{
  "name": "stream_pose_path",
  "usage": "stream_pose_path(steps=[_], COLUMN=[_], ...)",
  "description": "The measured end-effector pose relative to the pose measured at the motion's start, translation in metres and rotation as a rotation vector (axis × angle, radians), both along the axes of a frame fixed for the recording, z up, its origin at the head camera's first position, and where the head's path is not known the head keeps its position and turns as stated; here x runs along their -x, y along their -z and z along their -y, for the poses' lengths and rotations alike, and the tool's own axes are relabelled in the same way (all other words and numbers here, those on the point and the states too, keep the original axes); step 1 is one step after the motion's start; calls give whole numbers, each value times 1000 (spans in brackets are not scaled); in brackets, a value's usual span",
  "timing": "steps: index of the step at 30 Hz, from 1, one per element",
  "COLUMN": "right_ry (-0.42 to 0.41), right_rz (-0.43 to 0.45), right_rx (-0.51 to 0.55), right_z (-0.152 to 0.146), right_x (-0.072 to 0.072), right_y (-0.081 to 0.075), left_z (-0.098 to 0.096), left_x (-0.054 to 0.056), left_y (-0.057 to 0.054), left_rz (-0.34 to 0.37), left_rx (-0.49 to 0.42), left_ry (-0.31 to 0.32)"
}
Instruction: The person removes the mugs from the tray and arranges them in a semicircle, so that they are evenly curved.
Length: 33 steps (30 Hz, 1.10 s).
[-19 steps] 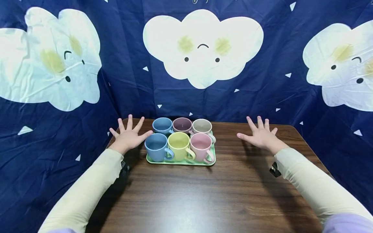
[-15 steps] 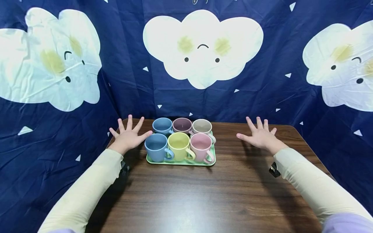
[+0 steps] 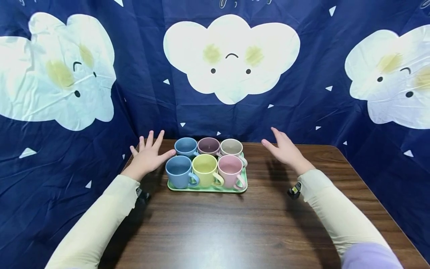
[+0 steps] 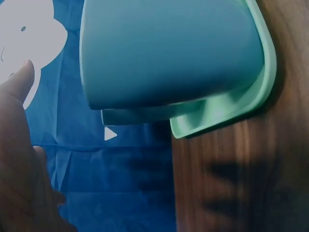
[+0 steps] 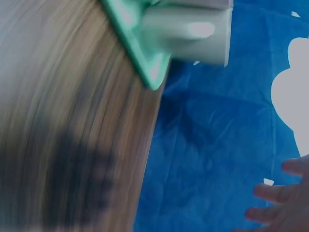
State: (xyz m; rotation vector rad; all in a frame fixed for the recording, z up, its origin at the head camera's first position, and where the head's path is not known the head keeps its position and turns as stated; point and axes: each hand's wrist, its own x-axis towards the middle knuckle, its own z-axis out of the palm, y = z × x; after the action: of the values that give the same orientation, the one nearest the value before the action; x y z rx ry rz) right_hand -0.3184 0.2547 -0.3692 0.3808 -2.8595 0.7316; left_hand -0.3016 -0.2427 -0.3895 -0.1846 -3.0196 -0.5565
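Observation:
A light green tray (image 3: 201,189) bears several mugs in two rows near the table's back edge. In front are a blue mug (image 3: 179,176), a yellow mug (image 3: 203,175) and a pink mug (image 3: 230,175). Behind them sit another blue mug (image 3: 186,148), a purple mug (image 3: 209,146) and a beige mug (image 3: 231,148). My left hand (image 3: 146,158), fingers spread, is left of the tray, its thumb tip close to the blue mugs. To the tray's right my right hand (image 3: 285,151) is raised over the table with straight fingers. Both hands hold nothing.
The brown wooden table (image 3: 215,224) ends at a dark blue curtain (image 3: 221,116) printed with white clouds, which runs along the back and both sides. Small black devices, such as the right one (image 3: 294,189), are strapped at the wrists.
My right hand has moved left toward the tray and turned, its fingers now closer together. The left hand has barely moved. The head view has tilted slightly.

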Motion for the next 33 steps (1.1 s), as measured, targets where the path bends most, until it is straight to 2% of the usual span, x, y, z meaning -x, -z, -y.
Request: stream_pose_path(steps=[6,15,21,24,28,33], right_ry=[32,80,86,86,100,120], right_rz=[-135,-200,-130,-87,-62,-27], right_rx=[295,689,925,977,989,1027], right_z=[25,58,79,85,91,98], right_x=[11,15,11,8,3,1], right_y=[12,38,66,79,96,111], left_z=[4,5,2,3,1,-5], left_x=[-3,-15,-28,-32,-36,-39], left_y=[15,34,54,63,71,81], left_rz=[-34,-22,-11,-7,-6,30], left_rx=[-57,-142,-157,-175,-159,-165], left_ry=[33,79,78,86,106,126])
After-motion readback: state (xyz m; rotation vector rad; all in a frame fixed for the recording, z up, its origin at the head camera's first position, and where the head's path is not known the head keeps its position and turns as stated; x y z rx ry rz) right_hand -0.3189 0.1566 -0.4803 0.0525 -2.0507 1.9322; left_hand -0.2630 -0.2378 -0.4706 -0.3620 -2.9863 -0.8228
